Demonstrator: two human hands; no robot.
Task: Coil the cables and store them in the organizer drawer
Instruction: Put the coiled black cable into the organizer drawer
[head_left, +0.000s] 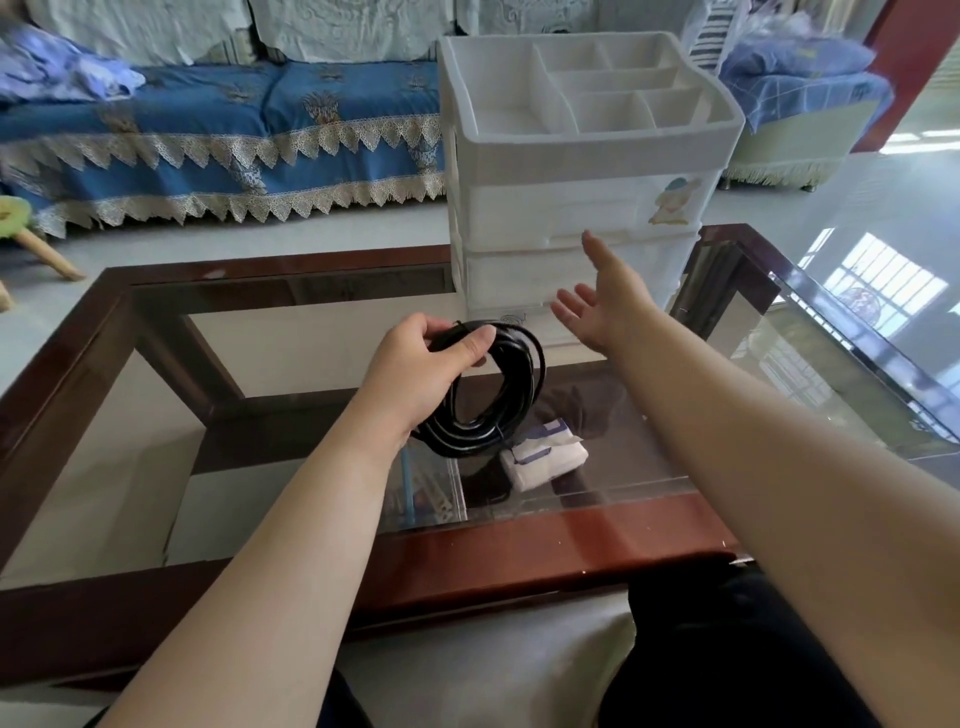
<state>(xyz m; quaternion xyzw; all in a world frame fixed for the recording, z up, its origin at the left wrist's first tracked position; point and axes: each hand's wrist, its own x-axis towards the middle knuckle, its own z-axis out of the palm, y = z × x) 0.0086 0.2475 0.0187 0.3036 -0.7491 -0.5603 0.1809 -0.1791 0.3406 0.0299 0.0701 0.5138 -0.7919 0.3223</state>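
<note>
A person's left hand (436, 353) clasps a coiled black cable (488, 395) above the glass desk (291, 467), while the right hand (602, 306), fingers spread and holding nothing, reaches toward the white organizer's (582, 156) closed drawers at the far edge; pulling one fully out first should keep the coil tidy.

- Organizer (582, 208) — stands on the table (519, 540), far side, right of centre.
- Coiled cable (493, 395) — held above the table, before the organizer.
- Packet (543, 460) — under the table's top, below the cable.
- Sofa (218, 140) — behind the table.
</note>
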